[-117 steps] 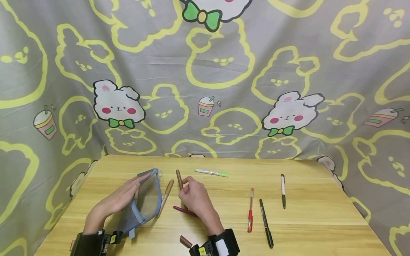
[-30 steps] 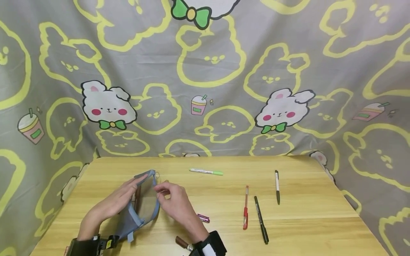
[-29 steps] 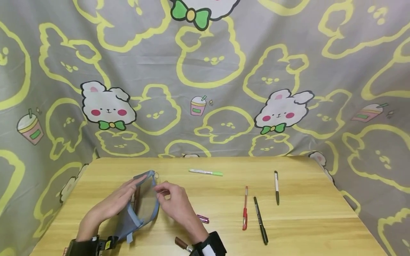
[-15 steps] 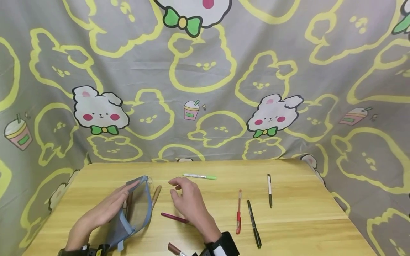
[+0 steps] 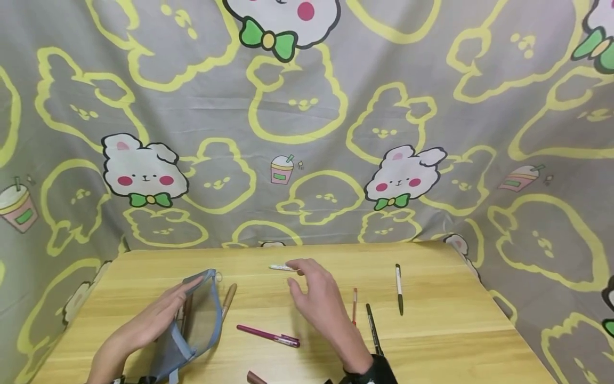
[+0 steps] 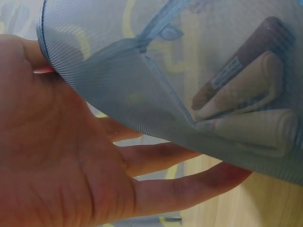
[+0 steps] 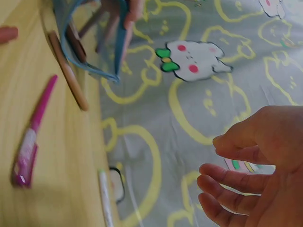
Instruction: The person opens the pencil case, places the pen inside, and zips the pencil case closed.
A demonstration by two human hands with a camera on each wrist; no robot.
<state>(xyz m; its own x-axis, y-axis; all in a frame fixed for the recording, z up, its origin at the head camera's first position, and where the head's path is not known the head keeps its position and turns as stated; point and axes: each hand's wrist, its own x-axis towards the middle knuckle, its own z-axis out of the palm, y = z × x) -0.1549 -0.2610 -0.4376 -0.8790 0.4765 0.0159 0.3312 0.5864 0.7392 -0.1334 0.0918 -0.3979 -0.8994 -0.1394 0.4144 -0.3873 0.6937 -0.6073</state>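
My left hand point(image 5: 153, 316) lies along the left side of a blue mesh pouch point(image 5: 178, 344), its fingers straight against the rim. The pouch's mouth stands wide. Through the mesh in the left wrist view, a dark brown pen point(image 6: 244, 59) and two pale, thick markers point(image 6: 246, 125) show inside. My right hand point(image 5: 318, 298) hovers above the table with loose fingers, holding nothing. Its fingertips are nearest a white-bodied pen point(image 5: 279, 267) at the back, whose right end is hidden. In the right wrist view, the right fingers point(image 7: 232, 178) are apart from each other.
Beside the pouch lies a gold-brown marker point(image 5: 230, 298). A magenta pen point(image 5: 264, 334) rests mid-table, and a brown cap point(image 5: 255, 377) shows at the front edge. On the right are a red pen point(image 5: 355, 304), a black pen point(image 5: 373, 325) and a white pen point(image 5: 398, 285). A patterned curtain point(image 5: 216, 122) surrounds the table.
My right hand held a brown pen earlier; a brown pen then shows inside the pouch. From the pouch's rim, that hand has moved right to the back pen. My left hand stays on the pouch.
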